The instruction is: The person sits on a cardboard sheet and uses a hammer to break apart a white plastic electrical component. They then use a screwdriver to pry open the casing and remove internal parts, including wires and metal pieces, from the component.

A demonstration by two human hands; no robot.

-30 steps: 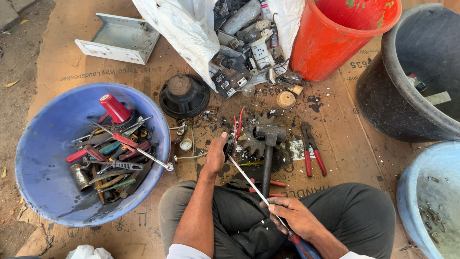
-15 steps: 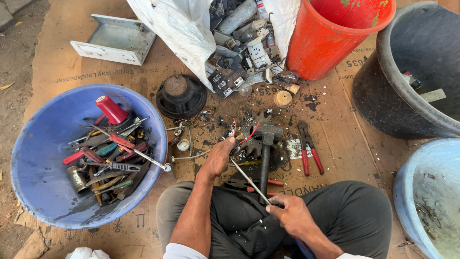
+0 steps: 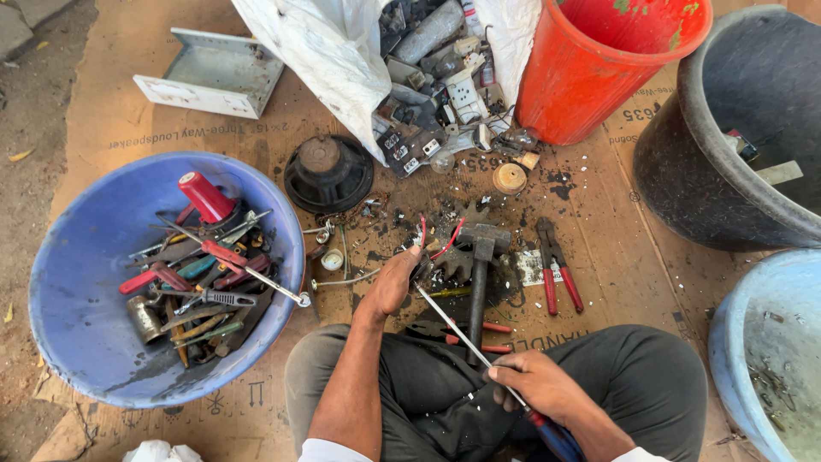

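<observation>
Screwdriver (image 3: pixel 466 336) gripped by right hand (image 3: pixel 539 385) | left hand (image 3: pixel 393 282) clenched on scrap part (image 3: pixel 445 257) | blue basin (image 3: pixel 77 342): tools

Hammer (image 3: pixel 479 282) at centre on cardboard (image 3: pixel 154 128). Left hand (image 3: pixel 395 281) just at its 9 o'clock, on small part (image 3: pixel 451 261). Screwdriver (image 3: pixel 466 338) runs to right hand (image 3: pixel 539 385) at 5. Pliers (image 3: pixel 556 269) at 3. Tool basin (image 3: pixel 68 282) at 9. Speaker (image 3: pixel 327 174) at 11. Sack (image 3: pixel 342 60) at 12, bucket (image 3: pixel 599 77) at 1, tub (image 3: pixel 684 154) at 2.
</observation>
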